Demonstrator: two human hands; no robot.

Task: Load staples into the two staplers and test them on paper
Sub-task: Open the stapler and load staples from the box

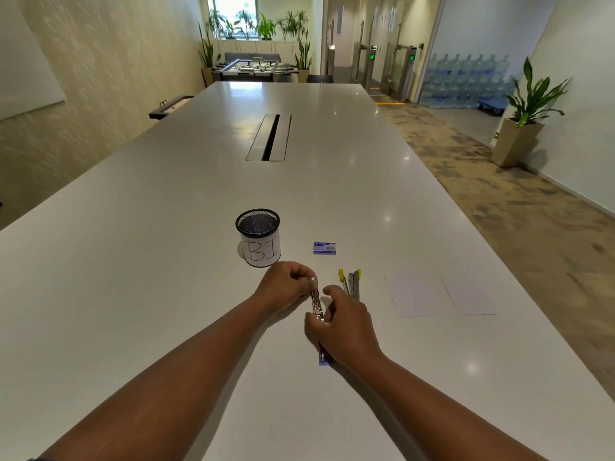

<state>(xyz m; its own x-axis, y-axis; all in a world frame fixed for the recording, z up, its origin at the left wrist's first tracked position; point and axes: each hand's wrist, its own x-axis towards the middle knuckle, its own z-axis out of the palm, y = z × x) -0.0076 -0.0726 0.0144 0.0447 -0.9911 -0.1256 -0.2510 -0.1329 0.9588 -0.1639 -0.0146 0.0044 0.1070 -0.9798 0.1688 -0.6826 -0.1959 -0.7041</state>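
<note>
A purple stapler (316, 304) lies opened flat on the white table (166, 227), its metal staple channel pointing away from me and its purple end near me. My left hand (286, 286) pinches the far tip of the metal channel. My right hand (346, 324) grips the stapler's middle and covers its rear half. A yellow stapler (352, 284), also opened out, lies just right of my hands. The small blue staple box (324, 248) sits closed behind them. Two white paper sheets (412, 296) (469, 296) lie flat to the right.
A black mesh pen cup (259, 237) with a paper label reading "BI" stands just behind my left hand. A cable slot (269, 138) is set into the table's middle. The table's right edge drops to a carpeted floor with a potted plant (522, 118).
</note>
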